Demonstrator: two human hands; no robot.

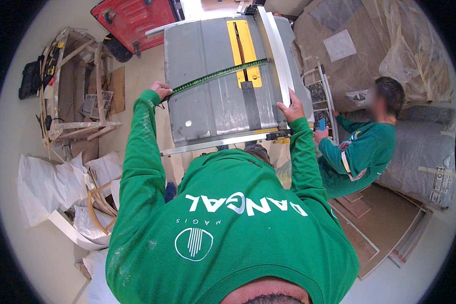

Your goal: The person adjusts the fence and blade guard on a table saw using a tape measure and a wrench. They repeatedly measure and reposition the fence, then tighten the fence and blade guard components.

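Observation:
A grey table saw (207, 101) with a yellow throat plate (244, 48) stands in front of me. A green measuring tape (218, 75) lies stretched slantwise across its top. My left hand (159, 90) pinches the tape's near end at the table's left edge. My right hand (291, 109) rests with its fingers apart on the near end of the white rip fence (276, 53), at the table's right side. Both my arms are in green sleeves.
A seated person in green (365, 147) at the right holds a blue phone (320, 124). A red machine (134, 17) stands behind the saw, and a wooden frame with tools (78, 86) at the left. White bags (50, 187) lie lower left, boards (375, 223) lower right.

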